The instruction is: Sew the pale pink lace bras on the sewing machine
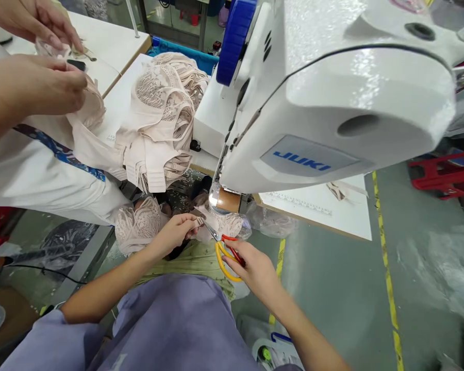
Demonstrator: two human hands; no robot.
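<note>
The brand name "JUKI" reads in blue capitals on a pale, slanted four-sided plate [309,157] on the side of the white sewing machine [355,93]. Near the machine's top edge, an oval label [409,5] bears pinkish-red print, cut off by the frame and unreadable. A printed ruler scale [299,202] runs along the bench [348,221] below the machine; its numbers are too small to read. A pale mark [118,362] on the purple shirt [174,324], at the lower edge, is illegible.
</note>
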